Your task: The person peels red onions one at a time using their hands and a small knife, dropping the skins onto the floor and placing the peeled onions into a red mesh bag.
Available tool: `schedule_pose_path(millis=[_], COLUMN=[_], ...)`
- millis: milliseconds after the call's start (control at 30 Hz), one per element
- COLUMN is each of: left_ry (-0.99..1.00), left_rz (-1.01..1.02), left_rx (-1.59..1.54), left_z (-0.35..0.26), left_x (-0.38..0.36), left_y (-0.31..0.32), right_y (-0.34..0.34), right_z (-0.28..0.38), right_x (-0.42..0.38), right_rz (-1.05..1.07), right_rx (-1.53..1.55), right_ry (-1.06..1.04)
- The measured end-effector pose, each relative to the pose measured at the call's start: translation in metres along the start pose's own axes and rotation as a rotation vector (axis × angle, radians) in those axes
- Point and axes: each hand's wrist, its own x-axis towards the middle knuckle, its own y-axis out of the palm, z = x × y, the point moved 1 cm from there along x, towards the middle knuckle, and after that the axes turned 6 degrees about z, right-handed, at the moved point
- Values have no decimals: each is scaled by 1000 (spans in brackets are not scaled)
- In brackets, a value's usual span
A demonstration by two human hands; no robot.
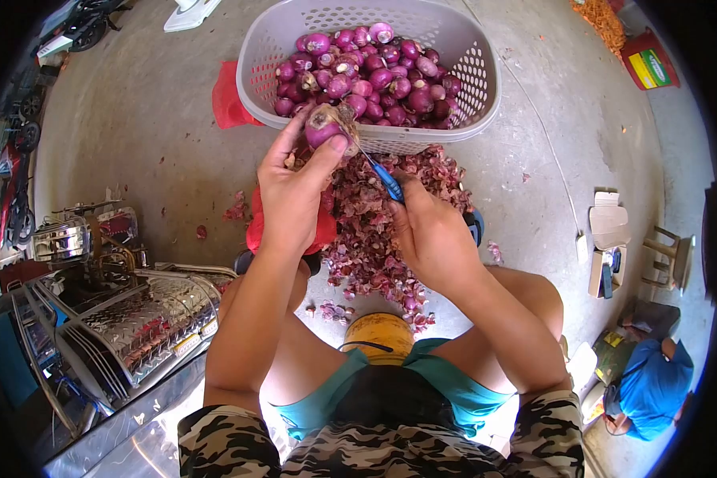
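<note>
My left hand [291, 195] is closed around a red onion [320, 134] with dry brown skin at its top, held up near the basket's front rim. In my right hand [434, 231] is a small knife [386, 182] with a blue handle. Its thin blade reaches up to the onion's right side, by the loose skin. Beyond both hands stands a grey plastic basket [486, 95] with many shiny purple onions [378, 78] in it. Under my hands a heap of red onion skins [374, 239] covers the floor.
A yellow container [378, 334] is between my legs. Red netting [229, 95] lies left of the basket. Chrome metalwork [151, 311] stands at left. At right are a cardboard box [608, 263], a wooden stool [668, 259], a red bucket [649, 60] and a person in blue [653, 390].
</note>
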Motion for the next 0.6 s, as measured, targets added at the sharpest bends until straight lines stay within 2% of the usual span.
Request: schedule_pose_path(millis=[600], left_ry=[24], left_rz=[-71], left_rx=[162], left_z=[4], left_x=[-7], left_y=[6], right_y=[13], right_z=[1], right_x=[3], right_rz=[-39], right_rx=[-45], right_ry=[33])
